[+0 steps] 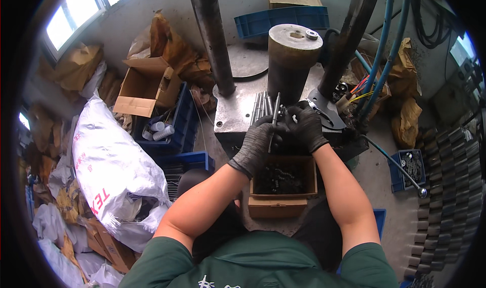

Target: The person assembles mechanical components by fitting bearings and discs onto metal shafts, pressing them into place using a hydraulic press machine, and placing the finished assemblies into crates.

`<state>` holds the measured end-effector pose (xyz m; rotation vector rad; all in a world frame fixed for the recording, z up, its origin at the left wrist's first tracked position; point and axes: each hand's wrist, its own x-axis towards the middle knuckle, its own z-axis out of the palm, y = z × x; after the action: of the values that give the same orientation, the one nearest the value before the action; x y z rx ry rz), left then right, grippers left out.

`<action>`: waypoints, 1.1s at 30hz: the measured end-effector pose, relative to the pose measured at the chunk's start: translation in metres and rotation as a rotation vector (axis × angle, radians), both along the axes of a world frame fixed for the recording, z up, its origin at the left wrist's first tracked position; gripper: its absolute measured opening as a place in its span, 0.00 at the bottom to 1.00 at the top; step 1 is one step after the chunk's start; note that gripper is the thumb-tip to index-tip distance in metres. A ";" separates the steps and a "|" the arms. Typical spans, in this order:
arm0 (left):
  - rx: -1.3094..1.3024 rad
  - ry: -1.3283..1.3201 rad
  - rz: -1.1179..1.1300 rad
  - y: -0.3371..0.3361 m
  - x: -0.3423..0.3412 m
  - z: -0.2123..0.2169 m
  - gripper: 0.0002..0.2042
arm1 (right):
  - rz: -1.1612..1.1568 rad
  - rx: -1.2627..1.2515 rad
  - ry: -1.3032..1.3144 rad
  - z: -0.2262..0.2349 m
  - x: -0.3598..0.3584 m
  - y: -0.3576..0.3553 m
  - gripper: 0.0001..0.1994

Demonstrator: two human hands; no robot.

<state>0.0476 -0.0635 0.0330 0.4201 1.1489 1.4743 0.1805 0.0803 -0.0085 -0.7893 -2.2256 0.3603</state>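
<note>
Head view, looking down: the left hand (256, 147), in a dark glove, is closed around a thin metal rod (273, 121), gripping its lower half so the rod stands nearly upright and tilts slightly away from the person. The right hand (305, 125), also gloved, is curled with its fingertips at the rod's middle, touching it or something small held against it; which one cannot be told. Both hands meet over the front edge of a grey steel press plate (233, 117). Just behind the hands, a row of similar rods (260, 107) lies on the plate, leaning against a thick rusty cylinder (290, 60) with a small ring (312, 34) on its top. Two dark columns (212, 34) rise at either side of the cylinder. Below the hands, between the forearms, sits an open cardboard box (281, 189) of small dark parts. To the left are a blue crate (177, 131) with short grey tubes, an open carton (144, 85) and a white sack (109, 156). To the right, blue hoses (385, 60) run down, and a small blue bin (409, 169) holds metal rings.
</note>
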 end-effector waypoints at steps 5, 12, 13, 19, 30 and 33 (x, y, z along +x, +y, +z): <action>0.035 -0.219 -0.017 -0.003 -0.009 0.015 0.14 | 0.100 0.020 -0.115 0.007 -0.012 -0.012 0.08; -0.064 -0.326 0.044 -0.004 -0.014 0.004 0.15 | -0.057 -0.008 -0.083 -0.004 -0.005 0.006 0.13; -0.065 -0.323 0.047 -0.005 -0.014 0.004 0.14 | -0.043 -0.018 -0.074 -0.003 -0.005 0.006 0.14; -0.045 -0.330 0.042 -0.005 -0.013 0.006 0.14 | 0.098 0.280 -0.242 -0.004 -0.008 -0.006 0.13; -0.041 -0.258 0.054 -0.015 -0.016 0.010 0.16 | 0.150 0.287 -0.361 -0.005 0.021 -0.018 0.09; 0.051 -0.212 0.018 -0.018 -0.015 0.011 0.16 | 0.127 0.173 -0.369 -0.009 0.028 -0.019 0.09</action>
<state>0.0324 -0.0816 0.0443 0.2813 0.9510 1.5273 0.2082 0.0611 -0.0173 -0.6636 -2.6178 0.0817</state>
